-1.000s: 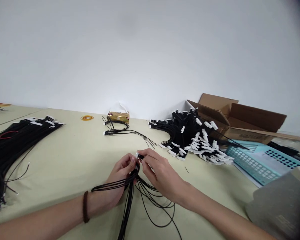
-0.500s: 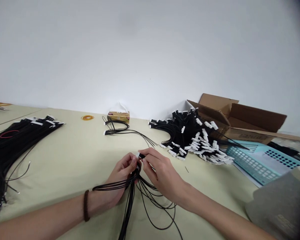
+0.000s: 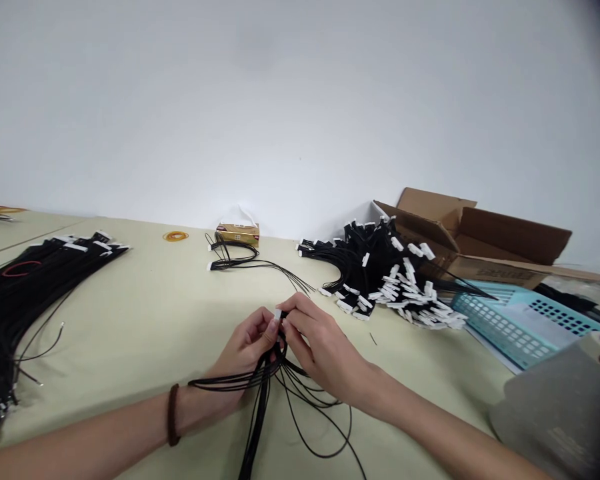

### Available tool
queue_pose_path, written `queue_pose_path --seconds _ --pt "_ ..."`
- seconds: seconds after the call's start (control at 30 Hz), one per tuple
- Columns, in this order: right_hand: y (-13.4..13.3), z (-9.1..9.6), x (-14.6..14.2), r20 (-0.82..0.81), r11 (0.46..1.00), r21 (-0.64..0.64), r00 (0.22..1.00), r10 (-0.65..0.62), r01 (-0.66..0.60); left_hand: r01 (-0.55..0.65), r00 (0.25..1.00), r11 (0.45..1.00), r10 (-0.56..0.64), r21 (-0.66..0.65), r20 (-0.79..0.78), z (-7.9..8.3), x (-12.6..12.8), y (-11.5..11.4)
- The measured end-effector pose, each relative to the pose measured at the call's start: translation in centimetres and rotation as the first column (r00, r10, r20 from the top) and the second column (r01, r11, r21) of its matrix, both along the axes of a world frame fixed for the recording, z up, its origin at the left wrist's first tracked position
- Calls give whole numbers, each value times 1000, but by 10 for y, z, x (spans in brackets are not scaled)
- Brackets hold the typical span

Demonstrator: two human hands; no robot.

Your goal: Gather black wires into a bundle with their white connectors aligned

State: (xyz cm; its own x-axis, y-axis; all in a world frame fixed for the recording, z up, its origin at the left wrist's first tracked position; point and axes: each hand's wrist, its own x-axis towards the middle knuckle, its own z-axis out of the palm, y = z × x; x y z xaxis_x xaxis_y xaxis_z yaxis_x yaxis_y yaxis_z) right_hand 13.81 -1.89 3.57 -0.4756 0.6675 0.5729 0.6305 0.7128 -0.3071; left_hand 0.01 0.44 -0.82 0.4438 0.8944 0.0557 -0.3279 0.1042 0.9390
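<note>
On the counter [image 3: 130, 347], cables [image 3: 35, 287] lie left; far middle, tissues [image 3: 240, 234] behind loose wires [image 3: 226, 265]; right, a wire heap [image 3: 380, 263] beside a box [image 3: 503, 270], a basket [image 3: 517, 333] nearer, then perhaps a tub [image 3: 555, 410]. Near middle, a bundle [image 3: 256, 427] lies in the left hand [image 3: 243, 353].

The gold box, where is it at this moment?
In the head view, the gold box stands left of centre near the wall, beyond the left hand and just behind a black cable bundle.

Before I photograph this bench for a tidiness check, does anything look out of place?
Slightly: what looks like a short wire scrap lies alone on the tabletop beside the right hand, apart from the piled wire harnesses. Some black wires also stray over the corner of the teal perforated basket. No damage is evident.
</note>
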Motion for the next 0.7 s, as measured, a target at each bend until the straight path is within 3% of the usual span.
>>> queue_pose_path --seconds 0.2,0.33,0.5,0.7 --pt "12 -4 6 -4 999 -11 999 -36 36 -54 998 996 55 -77 16 6 -3 4" --pt "17 -4 10 -36 988 131 996 -81 85 -75 989 983 95 -166 111 5 -8 13" --pt "12 2 12 171 983 182 985 -2 -29 -145 961 953 200 -266 194 3 -9 19" --pt "23 -9 17 320 951 308 944 -83 -20 -157 948 918 243 -363 206 9 -8 18"
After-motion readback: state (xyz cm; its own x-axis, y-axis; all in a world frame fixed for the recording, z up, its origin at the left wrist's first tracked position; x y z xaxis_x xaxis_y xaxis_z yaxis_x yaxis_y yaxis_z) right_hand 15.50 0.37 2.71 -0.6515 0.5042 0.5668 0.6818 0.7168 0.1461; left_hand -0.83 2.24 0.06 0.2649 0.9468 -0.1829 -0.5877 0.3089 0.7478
